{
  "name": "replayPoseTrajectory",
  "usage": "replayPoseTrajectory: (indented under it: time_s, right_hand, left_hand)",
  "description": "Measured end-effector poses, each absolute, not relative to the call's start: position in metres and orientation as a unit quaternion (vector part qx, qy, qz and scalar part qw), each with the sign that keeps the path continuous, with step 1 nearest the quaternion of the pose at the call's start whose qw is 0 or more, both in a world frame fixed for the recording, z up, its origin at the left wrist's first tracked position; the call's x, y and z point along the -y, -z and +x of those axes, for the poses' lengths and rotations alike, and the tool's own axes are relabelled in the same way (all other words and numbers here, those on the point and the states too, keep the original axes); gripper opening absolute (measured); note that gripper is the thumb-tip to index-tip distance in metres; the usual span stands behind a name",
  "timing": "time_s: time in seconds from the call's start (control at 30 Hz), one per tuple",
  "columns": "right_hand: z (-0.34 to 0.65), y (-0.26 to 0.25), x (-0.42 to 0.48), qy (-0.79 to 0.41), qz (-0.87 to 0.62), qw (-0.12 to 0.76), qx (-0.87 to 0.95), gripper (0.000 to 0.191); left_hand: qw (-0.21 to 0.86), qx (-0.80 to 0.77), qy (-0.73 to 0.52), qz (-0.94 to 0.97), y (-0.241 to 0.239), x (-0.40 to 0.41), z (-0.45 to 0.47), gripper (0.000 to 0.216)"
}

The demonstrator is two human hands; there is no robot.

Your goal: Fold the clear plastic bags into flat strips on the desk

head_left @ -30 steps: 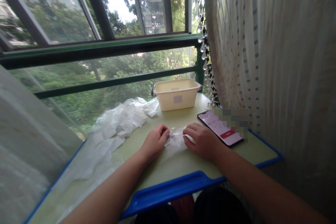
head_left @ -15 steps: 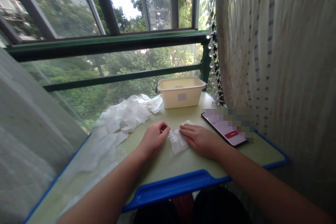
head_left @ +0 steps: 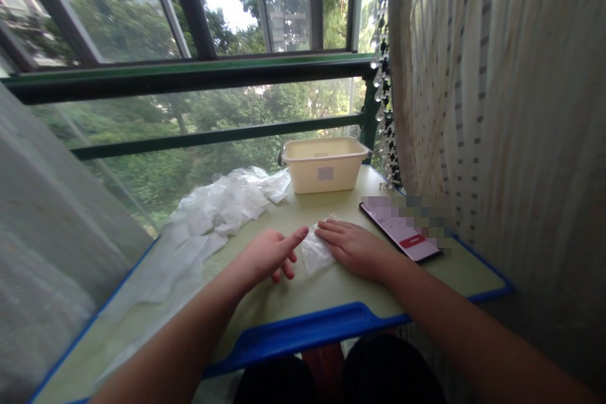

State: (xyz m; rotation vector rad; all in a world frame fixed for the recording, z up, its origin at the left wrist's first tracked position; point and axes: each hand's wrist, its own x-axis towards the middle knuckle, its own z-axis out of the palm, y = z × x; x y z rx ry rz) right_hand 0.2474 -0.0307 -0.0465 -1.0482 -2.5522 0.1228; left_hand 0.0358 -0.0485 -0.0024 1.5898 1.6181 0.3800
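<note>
trainee: what is located at the left?
instructor: a loose pile of translucent plastic [head_left: 222,208] lies along the left side of the table [head_left: 284,306]. this position presumably keeps it within reach without crowding the work area.
trainee: state the condition of the left hand.
instructor: the left hand [head_left: 266,257] is poised above the table, thumb extended, fingers loosely curled and released. no item is visible in it. thumb contact with the plastic piece cannot be confirmed.
trainee: locate the plastic piece.
instructor: the plastic piece [head_left: 313,254] lies on the table between the hands, right portion covered.
trainee: and the container?
instructor: the container [head_left: 307,180] stands upright behind it, near the far edge, probably to clear the forearms.
trainee: how is the right hand set?
instructor: the right hand [head_left: 353,246] rests palm down, fingers extended, not gripping. flat pressure likely keeps the thin film from sliding.
trainee: what is at the right?
instructor: a phone [head_left: 402,233], screen up, just beside the right hand, presumably placed for easy reading.
</note>
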Motion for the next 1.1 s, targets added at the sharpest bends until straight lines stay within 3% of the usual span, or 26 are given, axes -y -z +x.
replayPoseTrajectory:
  time_s: [0.27, 0.37, 0.6, 1.1]
  right_hand:
    - [0.247, 0.046, 0.03, -0.05, -0.364, 0.197, 0.909, 0.042]
    - [0.247, 0.047, 0.029, -0.047, -0.366, 0.191, 0.91, 0.042]
    - [0.247, 0.05, 0.026, -0.026, -0.374, 0.179, 0.91, 0.043]
    - [0.247, 0.053, 0.023, -0.007, -0.37, 0.162, 0.915, 0.045]
  left_hand:
    - [0.536, -0.59, -0.167, 0.58, 0.008, 0.057, 0.049, 0.038]
    - [0.557, -0.582, -0.181, 0.563, 0.004, 0.06, 0.044, 0.042]
    - [0.548, -0.563, -0.15, 0.6, 0.007, 0.071, 0.043, 0.037]
    - [0.498, -0.609, -0.241, 0.568, 0.021, 0.093, 0.049, 0.024]
